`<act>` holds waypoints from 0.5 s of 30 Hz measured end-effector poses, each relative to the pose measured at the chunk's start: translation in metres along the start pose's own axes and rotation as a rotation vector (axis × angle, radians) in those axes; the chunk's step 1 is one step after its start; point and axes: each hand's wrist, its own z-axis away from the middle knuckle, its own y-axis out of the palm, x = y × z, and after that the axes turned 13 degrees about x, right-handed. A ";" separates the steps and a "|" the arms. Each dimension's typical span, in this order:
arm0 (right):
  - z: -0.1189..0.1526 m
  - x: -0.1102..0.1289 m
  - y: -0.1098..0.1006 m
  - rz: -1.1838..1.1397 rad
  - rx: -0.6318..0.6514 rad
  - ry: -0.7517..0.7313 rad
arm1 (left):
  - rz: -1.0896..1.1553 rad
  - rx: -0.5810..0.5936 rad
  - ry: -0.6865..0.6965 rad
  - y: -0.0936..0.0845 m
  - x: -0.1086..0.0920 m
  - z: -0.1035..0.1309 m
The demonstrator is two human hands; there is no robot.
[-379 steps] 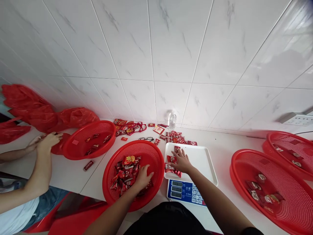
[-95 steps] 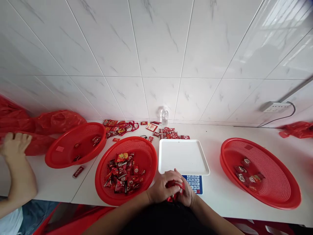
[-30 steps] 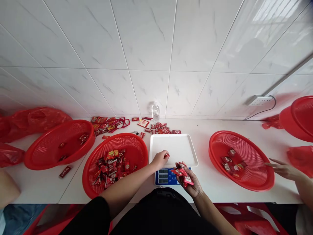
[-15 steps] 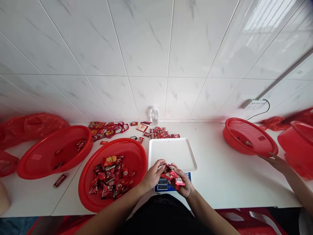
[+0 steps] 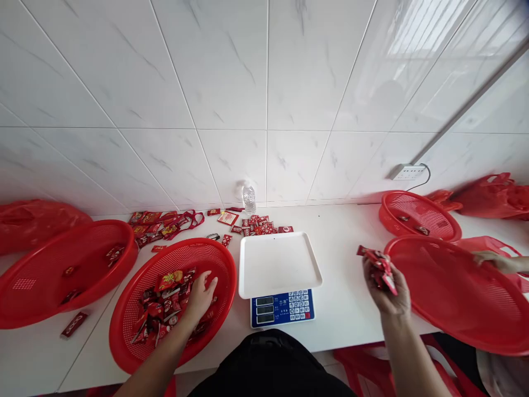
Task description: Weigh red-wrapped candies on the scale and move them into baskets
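Note:
My left hand (image 5: 201, 298) is over the red basket (image 5: 225, 259) left of the scale, its fingers apart above a heap of red snack packets (image 5: 169, 303). My right hand (image 5: 390, 289) is raised over the table to the right of the scale, closed around several red packets (image 5: 379, 266). Between the hands stands a blue scale (image 5: 282, 309) with a white tray (image 5: 279, 263) on top, and nothing lies on the tray.
Another person's hand (image 5: 491, 261) grips a large red basket (image 5: 458, 295) at the right. Behind it is a smaller basket (image 5: 438, 215). A further basket (image 5: 37, 275) stands far left. Loose packets (image 5: 260, 226) and a clear bottle (image 5: 249, 198) are near the wall.
My hands have parted: the left moved into the basket, the right carried the packets rightward. A large red basket now appears at the right, held by the other person. The view has shifted.

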 end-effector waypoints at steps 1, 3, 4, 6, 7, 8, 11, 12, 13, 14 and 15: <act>-0.004 0.014 -0.004 -0.009 -0.041 -0.066 | -0.042 0.004 -0.023 0.000 0.010 -0.002; -0.012 0.036 -0.014 -0.028 -0.140 -0.177 | -0.121 0.024 -0.080 0.001 0.028 -0.005; -0.017 0.045 -0.021 -0.038 -0.195 -0.215 | -0.161 0.037 -0.107 0.002 0.036 -0.006; -0.024 0.059 -0.037 -0.064 -0.295 -0.259 | -0.237 0.057 -0.141 0.005 0.051 -0.008; -0.026 0.064 -0.044 -0.074 -0.319 -0.262 | -0.275 0.063 -0.142 0.006 0.058 -0.009; -0.028 0.069 -0.051 -0.077 -0.328 -0.267 | -0.312 0.069 -0.133 0.007 0.064 -0.009; -0.030 0.077 -0.062 -0.034 -0.323 -0.264 | -0.429 0.084 -0.098 0.006 0.076 -0.009; -0.029 0.077 -0.062 -0.010 -0.339 -0.269 | -0.473 0.078 -0.090 0.005 0.079 -0.009; -0.029 0.076 -0.060 0.008 -0.367 -0.277 | -0.517 0.070 -0.087 0.004 0.080 -0.007; -0.028 0.072 -0.056 0.017 -0.404 -0.276 | -0.557 0.062 -0.091 0.002 0.081 -0.006; -0.027 0.067 -0.051 0.009 -0.451 -0.224 | -0.593 0.058 -0.101 0.001 0.080 -0.004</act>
